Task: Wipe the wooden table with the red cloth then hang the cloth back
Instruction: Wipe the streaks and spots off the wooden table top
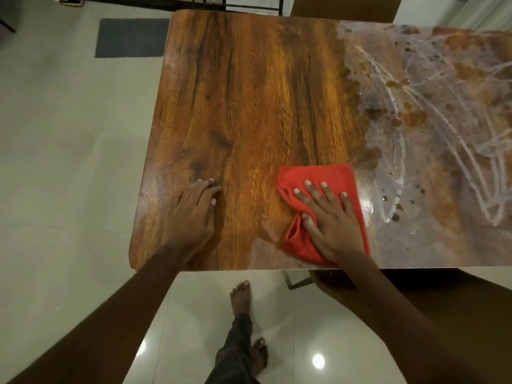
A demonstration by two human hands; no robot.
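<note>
Pressing the red cloth (327, 176) flat on the wooden table (249, 92) near its front edge, your right hand (329, 220) has its fingers straight and spread. Your left hand (194, 209) rests flat and empty on the table's left part, which looks clean. The whitish smears (443, 120) on the table's right part are yet to be wiped, and the cloth then needs hanging. No container shows.

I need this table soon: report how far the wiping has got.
Done: the left part of the wooden table shows bare grain with no smears. In hand: the right hand presses the red cloth flat near the front edge, at the border of the dirty area, while the left hand rests on the wood. Left: the white smears and brown spots across the right part, then hanging the cloth back.
</note>
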